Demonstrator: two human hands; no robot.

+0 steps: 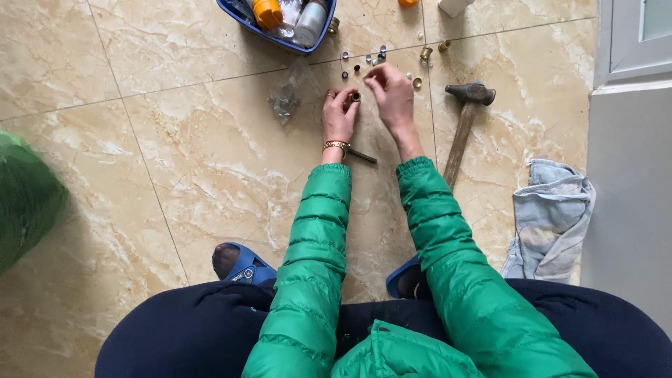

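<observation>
My left hand (339,113) pinches a small dark ring-shaped metal fitting (355,96) between its fingertips, low over the beige marble floor. My right hand (392,94) hovers just to the right of that fitting, fingers curled, its tips close to the part. Whether it grips anything is unclear. Several small metal nuts and brass fittings (364,61) lie scattered on the tile just beyond both hands. A thin dark rod (362,156) lies under my left wrist, which wears a gold bracelet. Both arms are in green puffer sleeves.
A hammer (462,126) with a wooden handle lies right of my right arm. A blue basket (280,36) with bottles stands at the top. A crumpled clear bag (283,103), a grey cloth (549,217), a green bag (24,196) and my blue slippers (241,264) surround me.
</observation>
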